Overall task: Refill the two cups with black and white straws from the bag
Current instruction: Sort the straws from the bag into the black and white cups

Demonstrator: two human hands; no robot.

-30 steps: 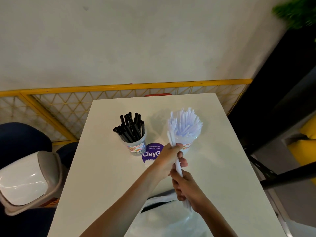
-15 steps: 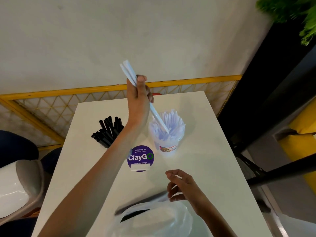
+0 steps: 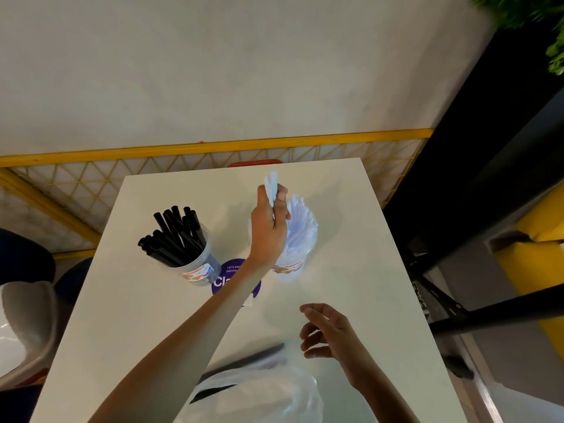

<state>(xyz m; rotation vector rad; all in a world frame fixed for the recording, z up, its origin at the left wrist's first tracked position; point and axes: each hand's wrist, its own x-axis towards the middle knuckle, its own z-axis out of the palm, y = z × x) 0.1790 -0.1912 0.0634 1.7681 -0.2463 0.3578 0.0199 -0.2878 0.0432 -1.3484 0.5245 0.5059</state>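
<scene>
White straws [image 3: 271, 186] pinched in left hand [image 3: 268, 230] over cup [image 3: 297, 254]; right hand [image 3: 328, 332] loosely curled, empty.

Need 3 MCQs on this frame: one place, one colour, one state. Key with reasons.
1. Where is the cup of black straws relative to the cup of white straws? A. on its left B. on its right C. on top of it
2. The straws in the left hand are: A. black B. white C. yellow
3. The right hand is: A. gripping a cup B. open, empty C. holding straws

1 A: it stands nearer the table's left edge.
2 B: white tips show above the fist.
3 B: loose fingers hold nothing.
</scene>
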